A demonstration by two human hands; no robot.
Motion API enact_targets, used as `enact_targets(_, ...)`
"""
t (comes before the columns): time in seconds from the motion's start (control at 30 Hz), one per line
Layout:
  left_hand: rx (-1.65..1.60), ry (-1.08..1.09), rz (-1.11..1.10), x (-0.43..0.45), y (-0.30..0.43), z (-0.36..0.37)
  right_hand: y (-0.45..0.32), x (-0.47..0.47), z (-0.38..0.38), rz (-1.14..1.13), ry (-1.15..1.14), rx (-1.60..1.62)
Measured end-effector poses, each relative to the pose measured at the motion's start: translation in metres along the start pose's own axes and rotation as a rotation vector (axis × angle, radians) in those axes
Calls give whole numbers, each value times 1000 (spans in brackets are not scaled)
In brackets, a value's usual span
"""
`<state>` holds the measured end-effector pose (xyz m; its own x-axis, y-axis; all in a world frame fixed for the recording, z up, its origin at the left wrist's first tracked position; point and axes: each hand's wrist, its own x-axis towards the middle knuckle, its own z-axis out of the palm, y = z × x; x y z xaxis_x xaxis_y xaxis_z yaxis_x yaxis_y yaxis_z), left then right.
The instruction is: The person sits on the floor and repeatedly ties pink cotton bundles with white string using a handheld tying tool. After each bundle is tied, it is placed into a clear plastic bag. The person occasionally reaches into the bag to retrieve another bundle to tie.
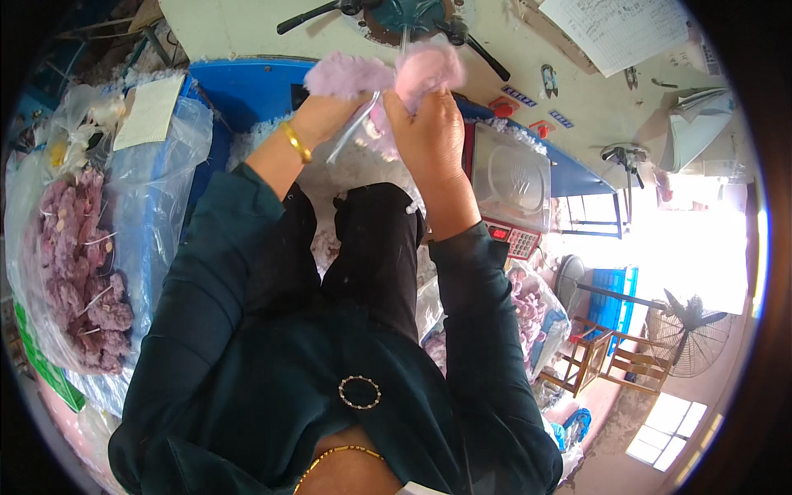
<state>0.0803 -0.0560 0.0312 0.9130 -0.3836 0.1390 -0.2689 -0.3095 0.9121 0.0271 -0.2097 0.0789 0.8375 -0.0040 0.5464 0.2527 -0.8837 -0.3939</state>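
Note:
My left hand (pixel 329 116), a gold bangle on its wrist, holds a mauve fluffy plush piece (pixel 348 75); its fingers are largely hidden by the pile. My right hand (pixel 435 127) grips a paler pink plush piece (pixel 428 67), blurred at its upper edge, close to the thin metal tube (pixel 405 42) of a green machine fitting (pixel 405 15). Whether the tube enters the plush cannot be made out. White ribbon-like strands (pixel 355 127) hang between my hands. Below them, more mauve plush (pixel 382 133) with small pale pieces is partly covered.
At left, a clear plastic bag (pixel 158 133) holds mauve plush pieces (pixel 80 266). A digital scale (pixel 510 238) sits at right near a clear plastic box (pixel 510 173). The machine table bears thread snips (pixel 549 80), red switches (pixel 504 108) and papers (pixel 619 28). Black-handled levers (pixel 309 17) flank the fitting.

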Motion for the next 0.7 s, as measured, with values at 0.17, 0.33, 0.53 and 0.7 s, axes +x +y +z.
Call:
enact_targets(0.17, -925, -43, -89, -11, 10, 11, 10, 72, 26, 188, 13, -282)
enact_targets(0.33, -718, 23, -130, -14, 4, 9, 28, 54, 31, -51, 150, -142)
enact_targets(0.53, -669, -115, -99, -46, 11, 3, 24, 12, 15, -144, 224, 250)
enact_targets(0.7, 221, 120, 147, -59, 14, 9, 52, -17, -2, 114, -340, 1050)
